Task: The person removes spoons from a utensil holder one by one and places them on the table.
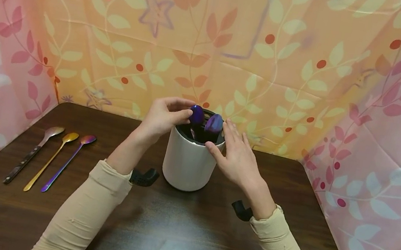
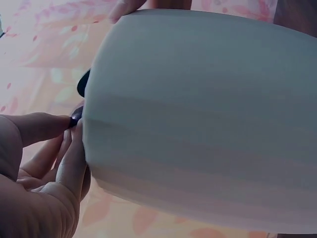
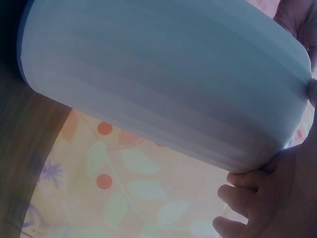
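Note:
A white cylindrical utensil holder (image 1: 188,164) with a dark slotted top stands upright near the back of the table. Two shiny heads stick up from it: a purple-blue spoon (image 1: 196,115) on the left and a second purple spoon (image 1: 214,123) on the right; their handles are hidden inside. My left hand (image 1: 164,117) pinches the left spoon's bowl between thumb and fingers. Against the holder's right rim rests my right hand (image 1: 236,154), its fingers extended. The left wrist view shows the holder's wall (image 2: 198,114) close up beside the pinching fingers.
On the left of the dark wooden table (image 1: 168,237) lie three spoons side by side: a silver one with a dark handle (image 1: 30,158), a gold one (image 1: 48,163) and a rainbow one (image 1: 68,164). Patterned cloth (image 1: 213,36) encloses the back and sides.

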Demonstrator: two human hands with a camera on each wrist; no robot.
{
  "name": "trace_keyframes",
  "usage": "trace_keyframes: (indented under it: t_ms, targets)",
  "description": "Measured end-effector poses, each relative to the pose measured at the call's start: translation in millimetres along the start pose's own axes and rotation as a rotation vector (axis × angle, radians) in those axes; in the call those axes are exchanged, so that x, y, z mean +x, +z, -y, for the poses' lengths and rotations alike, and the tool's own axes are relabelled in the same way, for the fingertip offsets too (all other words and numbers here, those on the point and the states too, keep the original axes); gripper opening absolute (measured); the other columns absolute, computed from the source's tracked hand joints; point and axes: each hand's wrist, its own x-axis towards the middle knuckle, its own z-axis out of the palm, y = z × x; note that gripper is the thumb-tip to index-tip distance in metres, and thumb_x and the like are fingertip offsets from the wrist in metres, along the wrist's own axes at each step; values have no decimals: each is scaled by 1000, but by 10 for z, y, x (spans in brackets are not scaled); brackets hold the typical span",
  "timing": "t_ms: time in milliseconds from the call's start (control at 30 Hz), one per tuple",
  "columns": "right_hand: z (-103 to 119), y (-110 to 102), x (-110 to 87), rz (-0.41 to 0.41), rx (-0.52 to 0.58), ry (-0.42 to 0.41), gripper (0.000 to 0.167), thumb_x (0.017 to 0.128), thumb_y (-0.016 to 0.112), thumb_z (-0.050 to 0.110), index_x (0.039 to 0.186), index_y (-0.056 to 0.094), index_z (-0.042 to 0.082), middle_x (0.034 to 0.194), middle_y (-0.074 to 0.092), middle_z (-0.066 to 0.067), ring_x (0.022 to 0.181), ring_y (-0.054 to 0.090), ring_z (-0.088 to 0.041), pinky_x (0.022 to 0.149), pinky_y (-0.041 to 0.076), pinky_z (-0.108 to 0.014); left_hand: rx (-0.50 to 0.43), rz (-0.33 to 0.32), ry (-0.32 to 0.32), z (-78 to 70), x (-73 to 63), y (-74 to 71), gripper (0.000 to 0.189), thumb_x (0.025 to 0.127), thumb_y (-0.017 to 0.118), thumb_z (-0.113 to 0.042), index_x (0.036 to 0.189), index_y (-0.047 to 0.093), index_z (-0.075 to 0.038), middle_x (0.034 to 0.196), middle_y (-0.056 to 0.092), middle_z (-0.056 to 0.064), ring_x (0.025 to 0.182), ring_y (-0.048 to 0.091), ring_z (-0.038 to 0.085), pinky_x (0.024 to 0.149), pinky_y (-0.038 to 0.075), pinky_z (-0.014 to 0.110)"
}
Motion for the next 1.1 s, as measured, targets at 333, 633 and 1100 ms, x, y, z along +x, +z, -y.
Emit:
trace_keyframes:
  t_ms: [333,633,1100]
  targets:
    - [11,-9,-4,11,-2,17,96,101,34,76,166,20,7,173,17,-9,160,15,-26,130,6,-52,-69,-72,58,-121,-62,-76,32,97,71,-2,128,68,8,115,71,14,90,71,16,84,62,27]
    - [19,-7,-6,10,0,21,95,101,34,76,167,20,8,174,16,-7,160,11,-22,130,5,-51,-125,-148,87,-259,-127,-147,33,97,71,0,128,67,9,111,71,9,92,72,16,84,62,27]
    - [26,-17,-5,6,1,15,94,102,35,75,167,21,8,173,17,-7,160,12,-22,130,5,-51,-323,-241,170,-385,-229,-368,25,95,73,1,120,73,3,109,70,8,97,71,18,86,62,30]
